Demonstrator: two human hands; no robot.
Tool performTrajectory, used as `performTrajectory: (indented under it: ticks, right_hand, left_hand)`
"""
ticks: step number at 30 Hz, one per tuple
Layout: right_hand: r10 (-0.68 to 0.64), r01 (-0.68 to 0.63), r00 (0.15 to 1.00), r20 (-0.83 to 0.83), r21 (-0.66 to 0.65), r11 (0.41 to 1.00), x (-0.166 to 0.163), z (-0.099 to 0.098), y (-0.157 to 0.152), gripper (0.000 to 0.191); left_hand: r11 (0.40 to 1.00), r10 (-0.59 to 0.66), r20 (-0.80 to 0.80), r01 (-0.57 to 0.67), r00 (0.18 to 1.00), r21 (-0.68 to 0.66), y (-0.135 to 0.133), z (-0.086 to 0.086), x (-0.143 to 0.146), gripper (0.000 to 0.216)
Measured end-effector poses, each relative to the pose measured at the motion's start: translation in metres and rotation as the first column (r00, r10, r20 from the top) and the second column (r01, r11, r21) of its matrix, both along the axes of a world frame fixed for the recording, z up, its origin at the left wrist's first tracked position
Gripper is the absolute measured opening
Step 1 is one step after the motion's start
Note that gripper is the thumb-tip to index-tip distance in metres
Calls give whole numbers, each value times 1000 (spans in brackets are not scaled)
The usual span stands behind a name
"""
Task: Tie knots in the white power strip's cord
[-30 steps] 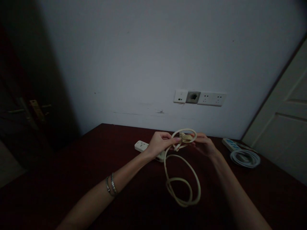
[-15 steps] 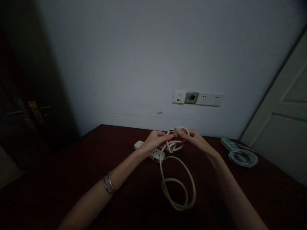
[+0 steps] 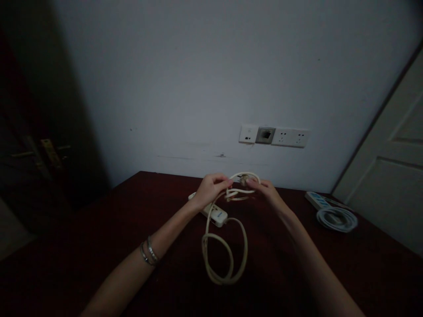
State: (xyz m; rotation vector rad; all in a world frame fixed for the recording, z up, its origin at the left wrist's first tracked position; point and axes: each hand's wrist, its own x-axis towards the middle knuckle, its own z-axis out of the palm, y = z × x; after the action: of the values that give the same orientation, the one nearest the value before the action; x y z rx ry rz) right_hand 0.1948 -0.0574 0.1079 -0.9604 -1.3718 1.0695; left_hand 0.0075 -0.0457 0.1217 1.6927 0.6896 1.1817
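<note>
Looped cream plastic cord (image 3: 246,246) shifts 9-o'clock-ward, left hand (image 3: 211,190) pinching it, right hand (image 3: 264,187) its beige plug (image 3: 244,179); tugging risks knots.

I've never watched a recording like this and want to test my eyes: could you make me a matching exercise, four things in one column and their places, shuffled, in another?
Things
1. Plug
2. Bangles
3. Wall outlets
4. Neatly coiled cable

Places
A. On the wall behind the table
B. On the table, beside the strip with blue sockets
C. In the fingers of the right hand
D. Around the left forearm

Pairs: 1-C, 2-D, 3-A, 4-B
</note>
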Motion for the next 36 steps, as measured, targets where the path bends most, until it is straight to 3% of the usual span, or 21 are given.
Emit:
performTrajectory:
  ticks: [2, 5, 8, 10, 14, 19, 24, 31, 34, 36]
  right_hand:
    - [-129, 129, 992, 14, -16, 991, -3, -4, 4, 35]
    - [-111, 103, 990, -86, -90, 991, -3, -9, 8, 31]
    - [45, -96, 940, -339, -134, 986, 5, -6, 7, 21]
    - [75, -151, 874, -480, -121, 981, 13, 0, 5, 20]
    - [1, -87, 821, -571, -122, 989, 25, 5, 6, 18]
    - [-45, 9, 821, -569, -65, 998, 31, -2, 13, 7]
    - [-48, 1, 771, -635, -73, 997, 33, -1, 12, 14]
    - [-122, -9, 616, -779, -162, 987, 31, 22, -6, 27]
    - [-105, 12, 616, -781, -123, 992, 37, 31, -14, 27]
    - [-87, 27, 624, -777, -90, 996, 42, 34, -16, 27]
  left_hand:
    - [979, 28, -99, -7, 995, 203, -4, 1, 0, 20]
    - [966, 12, -188, 37, 982, 256, -8, 1, 3, 20]
    - [986, -27, -180, 55, 983, 156, -4, -3, 6, 21]
    - [997, -41, -129, 48, 991, 52, 4, -8, 7, 20]
    - [982, -86, -29, 80, 996, -174, 19, -24, 12, 20]
    - [841, -292, 178, 341, 940, -420, 20, -44, 20, 29]
    - [768, -377, 277, 465, 884, -440, 16, -46, 21, 39]
    - [636, -457, 405, 610, 792, -474, 29, -47, 10, 62]
    - [612, -501, 453, 672, 737, -416, 32, -47, 5, 67]
    - [605, -542, 435, 693, 720, -393, 31, -46, 3, 58]
